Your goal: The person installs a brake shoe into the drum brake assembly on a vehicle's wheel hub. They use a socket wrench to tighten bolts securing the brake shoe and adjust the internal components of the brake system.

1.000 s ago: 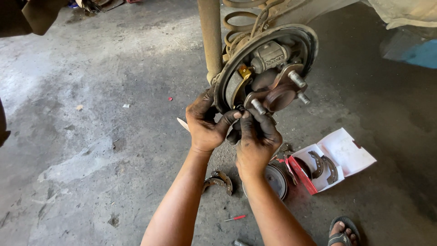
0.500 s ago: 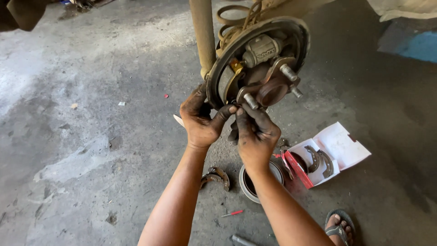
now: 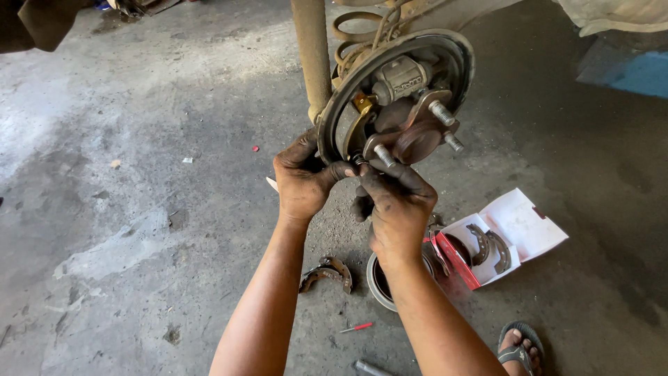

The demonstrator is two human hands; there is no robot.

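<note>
Two greasy hands work at the six o'clock edge of a brake backing plate point(image 3: 445, 49): left hand point(image 3: 303, 182) clamped on its rim, right hand point(image 3: 396, 209) curled beneath the hub point(image 3: 410, 136). Beyond, a coil spring point(image 3: 355, 28).

both hands point(image 3: 348, 184) raised, fingers point(image 3: 390, 182) curled

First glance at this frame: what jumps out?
Two grease-blackened hands, left hand and right hand, meet at the lower edge of an exposed drum brake assembly at top centre, its wheel studs sticking out. Below right on the concrete floor lies an open red-and-white box with brake shoes inside, and a worn brake shoe lies between the forearms.
</note>
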